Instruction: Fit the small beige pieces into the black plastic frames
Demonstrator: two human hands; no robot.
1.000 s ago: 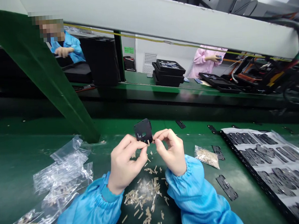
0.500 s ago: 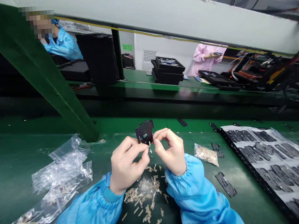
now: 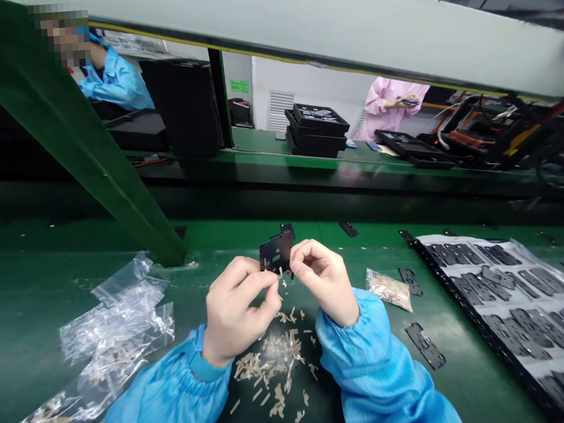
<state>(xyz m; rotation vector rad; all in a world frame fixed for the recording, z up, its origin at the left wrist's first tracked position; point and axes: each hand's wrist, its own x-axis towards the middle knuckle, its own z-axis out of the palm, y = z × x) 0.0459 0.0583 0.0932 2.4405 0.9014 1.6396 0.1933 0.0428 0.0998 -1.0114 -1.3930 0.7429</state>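
Note:
My left hand (image 3: 237, 305) pinches the lower edge of a small black flat plate (image 3: 276, 252) and holds it up over the green bench. My right hand (image 3: 323, 279) is closed at the plate's right edge, its fingertips pressed against it; whether a small piece sits between them is hidden. Both arms wear blue sleeves. Below the hands lies a scatter of small tan pieces (image 3: 273, 367).
Clear plastic bags (image 3: 113, 326) lie at the left, one with tan pieces in it. A small bag of tan pieces (image 3: 388, 289), loose black plates (image 3: 425, 344) and a tray of black plates (image 3: 515, 298) sit right. A green post (image 3: 79, 148) slants up left. Two people work beyond.
The black plate has tilted from facing me toward lying flatter. My right hand has closed in on its right edge. The view has shifted slightly.

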